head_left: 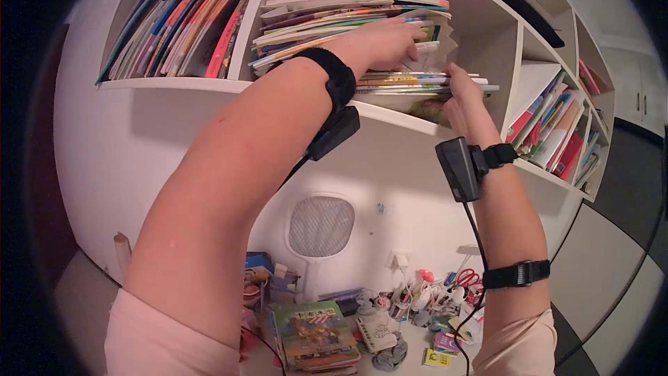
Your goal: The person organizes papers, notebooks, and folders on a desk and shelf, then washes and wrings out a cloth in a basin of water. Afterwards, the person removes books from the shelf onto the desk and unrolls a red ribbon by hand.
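Centrally, from where I stand, the wall shelf [174,85] holds an upper stack of books [334,17], nearly flat, in its middle compartment, with open room above and toward the right divider [513,73]. Beneath, near the front edge, lie the lower books [403,81]. The left hand [390,42] is at the upper stack's right end, fingers bent, slightly parted; whether they grip I cannot tell. The right hand [465,90] holds the lower books' right ends between thumb and fingers.
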The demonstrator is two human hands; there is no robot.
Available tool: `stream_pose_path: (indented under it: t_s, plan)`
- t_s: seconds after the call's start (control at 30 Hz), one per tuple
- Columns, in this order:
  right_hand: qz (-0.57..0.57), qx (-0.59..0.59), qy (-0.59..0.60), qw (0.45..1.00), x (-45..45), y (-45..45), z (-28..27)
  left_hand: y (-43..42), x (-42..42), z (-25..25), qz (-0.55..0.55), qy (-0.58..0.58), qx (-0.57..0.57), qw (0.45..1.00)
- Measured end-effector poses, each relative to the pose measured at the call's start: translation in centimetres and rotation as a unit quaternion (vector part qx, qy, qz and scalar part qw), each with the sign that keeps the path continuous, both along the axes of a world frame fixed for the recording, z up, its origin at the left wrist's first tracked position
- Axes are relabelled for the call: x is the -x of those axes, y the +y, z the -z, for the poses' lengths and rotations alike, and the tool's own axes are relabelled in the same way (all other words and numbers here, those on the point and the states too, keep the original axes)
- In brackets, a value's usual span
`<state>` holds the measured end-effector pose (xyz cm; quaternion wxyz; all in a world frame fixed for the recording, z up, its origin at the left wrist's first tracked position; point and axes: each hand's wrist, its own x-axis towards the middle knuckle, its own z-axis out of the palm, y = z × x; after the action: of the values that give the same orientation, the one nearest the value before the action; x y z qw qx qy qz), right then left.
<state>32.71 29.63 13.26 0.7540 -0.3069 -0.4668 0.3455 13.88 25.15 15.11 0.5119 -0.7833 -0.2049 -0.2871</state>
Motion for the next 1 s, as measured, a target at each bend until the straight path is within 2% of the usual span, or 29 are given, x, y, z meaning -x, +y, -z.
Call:
stream_pose_path:
  t_s: [0.07, 0.13, 0.27, 0.37, 0.4, 0.53, 0.63, 0.7, 0.73, 0.8, 0.83, 0.87, 0.9, 0.93, 0.97, 1.0]
  plan:
    - [-0.037, -0.045, 0.039, 0.998, 0.7, -1.3, 0.3, 0.0, 0.2, -0.2, -0.012, -0.009, 0.029, 0.999]
    - [-0.024, -0.101, 0.035, 0.994, 0.3, 0.6, -1.1, 0.1, 0.2, -0.3, -0.007, -0.010, 0.040, 0.999]
    - [-0.011, -0.088, -0.026, 0.996, 1.9, -2.8, -2.1, 1.1, 0.4, -1.0, 0.011, -0.018, 0.052, 0.998]
    - [-0.013, -0.124, -0.091, 0.988, 0.1, -3.4, -2.9, 0.9, 0.7, -0.7, -0.003, -0.032, 0.051, 0.998]
    - [0.029, -0.116, -0.085, 0.989, -0.3, -4.1, -3.2, 1.0, 0.6, -0.7, -0.003, -0.025, 0.044, 0.999]
    - [0.025, -0.121, -0.080, 0.989, -3.7, -8.6, -2.3, 2.4, 0.1, -0.9, -0.003, -0.015, 0.030, 0.999]
    - [0.033, -0.123, -0.122, 0.984, -5.1, -10.4, -2.2, 3.1, -0.4, -0.9, -0.019, -0.027, 0.110, 0.993]
    - [0.025, -0.151, -0.105, 0.983, -5.4, -10.7, -2.3, 3.3, 0.1, -0.6, 0.024, 0.003, 0.012, 1.000]
    - [0.027, -0.149, -0.106, 0.983, -5.9, -11.0, -2.3, 3.1, 0.0, -0.4, 0.026, 0.003, 0.014, 1.000]
    - [0.034, -0.172, -0.146, 0.974, -6.4, -12.4, -2.2, 2.6, -0.1, 0.0, 0.026, -0.053, 0.092, 0.994]
    - [0.077, -0.184, -0.153, 0.968, -5.4, -14.5, -1.0, 3.2, 0.1, -0.3, 0.036, -0.016, 0.073, 0.997]
    - [0.098, -0.163, -0.142, 0.972, -7.9, -13.8, -2.7, 3.8, 0.0, -0.6, 0.035, -0.019, 0.076, 0.996]
    - [0.042, -0.178, -0.147, 0.972, -8.8, -14.7, -2.5, 3.8, -0.2, -0.7, 0.032, -0.023, 0.087, 0.995]
    - [0.069, -0.192, -0.154, 0.967, -8.7, -16.1, -1.6, 4.2, -0.4, -0.6, 0.031, -0.025, 0.100, 0.994]
    - [0.054, -0.186, -0.175, 0.965, -11.4, -16.7, -2.2, 5.0, -0.1, -0.6, 0.065, -0.002, 0.058, 0.996]
    - [0.040, -0.180, -0.196, 0.963, -14.4, -17.3, -2.6, 4.8, -0.3, -0.3, 0.072, -0.001, 0.065, 0.995]
